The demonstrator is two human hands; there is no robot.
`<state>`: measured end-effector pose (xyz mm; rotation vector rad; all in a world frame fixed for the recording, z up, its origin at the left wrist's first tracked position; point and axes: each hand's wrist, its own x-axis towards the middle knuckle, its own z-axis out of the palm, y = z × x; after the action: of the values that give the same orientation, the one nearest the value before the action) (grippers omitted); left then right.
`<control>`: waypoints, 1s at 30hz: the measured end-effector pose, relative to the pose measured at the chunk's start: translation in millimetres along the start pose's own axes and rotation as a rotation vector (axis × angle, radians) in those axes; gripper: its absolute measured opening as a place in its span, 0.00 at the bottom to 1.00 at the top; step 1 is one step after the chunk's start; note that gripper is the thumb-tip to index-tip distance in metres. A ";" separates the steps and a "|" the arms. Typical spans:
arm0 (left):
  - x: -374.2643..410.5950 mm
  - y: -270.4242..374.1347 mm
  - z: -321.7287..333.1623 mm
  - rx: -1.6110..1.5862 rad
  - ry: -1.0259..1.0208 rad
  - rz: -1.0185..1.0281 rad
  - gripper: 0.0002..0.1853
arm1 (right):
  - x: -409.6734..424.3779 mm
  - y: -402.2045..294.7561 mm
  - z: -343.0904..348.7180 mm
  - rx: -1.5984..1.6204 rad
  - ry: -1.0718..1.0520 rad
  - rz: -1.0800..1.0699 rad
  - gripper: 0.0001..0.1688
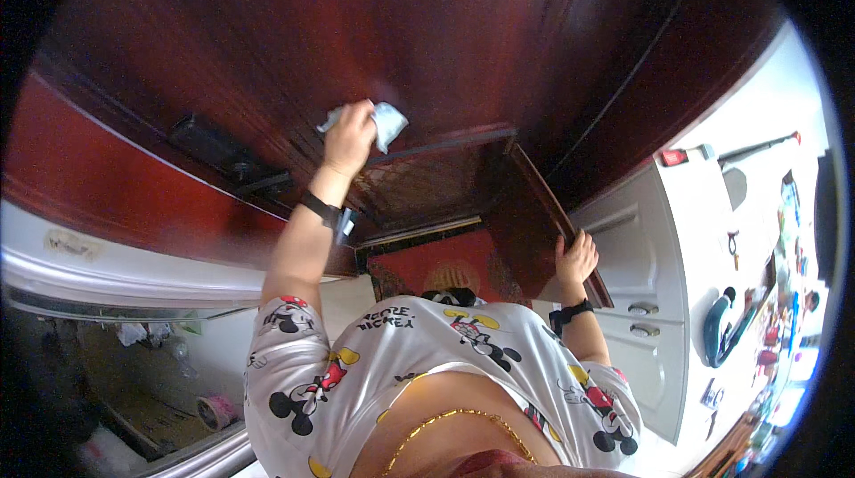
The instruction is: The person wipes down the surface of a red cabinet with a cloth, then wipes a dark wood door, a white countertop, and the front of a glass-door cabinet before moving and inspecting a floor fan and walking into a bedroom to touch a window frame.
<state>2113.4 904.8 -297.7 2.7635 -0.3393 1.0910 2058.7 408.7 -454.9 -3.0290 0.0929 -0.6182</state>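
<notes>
My left hand [351,134] holds a crumpled pale blue-white cloth [391,122] against the surface of a large dark red wooden door [414,30]. Below and left of it, a dark handle with a lock plate [214,147] is fixed to the door. On the right, my right hand [578,257] grips the edge of a narrow brown wooden panel [544,187] that stands out toward me. Both wrists wear black bands. Whether this panel is joined to the door cannot be told.
A red patterned mat [427,264] lies on the floor before me. To the right stands a white cabinet [634,231] with knobs and several items on its top, including a dark green object [718,327]. Behind glass at lower left sits a pink roll [217,412].
</notes>
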 end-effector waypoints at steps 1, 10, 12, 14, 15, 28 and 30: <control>18.8 4.0 -7.6 -0.063 0.096 -0.086 0.09 | 2.4 -1.0 -3.8 0.035 -0.043 0.021 0.32; 169.3 63.6 -41.1 0.221 0.628 0.185 0.11 | 8.7 9.8 -6.5 0.090 -0.031 0.003 0.31; 145.7 78.9 0.1 0.216 0.407 0.213 0.12 | 11.8 11.0 -4.1 0.117 -0.007 -0.011 0.31; 105.0 89.4 45.9 0.115 0.153 0.237 0.05 | 15.5 11.4 -8.3 0.129 -0.045 -0.017 0.31; 82.1 86.1 64.2 0.081 0.062 0.311 0.03 | 15.0 13.1 -4.7 0.153 0.016 -0.038 0.30; 78.7 197.7 34.4 -0.802 -0.214 0.212 0.18 | 97.5 -111.5 -101.7 1.580 -0.087 -0.311 0.32; 83.9 204.5 21.2 -0.888 -0.272 0.191 0.24 | 113.8 -146.1 -96.1 1.774 -0.070 -0.198 0.25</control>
<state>2132.9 690.3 -243.8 2.0742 -0.8819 0.4060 2132.6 543.1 -313.4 -1.3161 -0.4820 -0.2637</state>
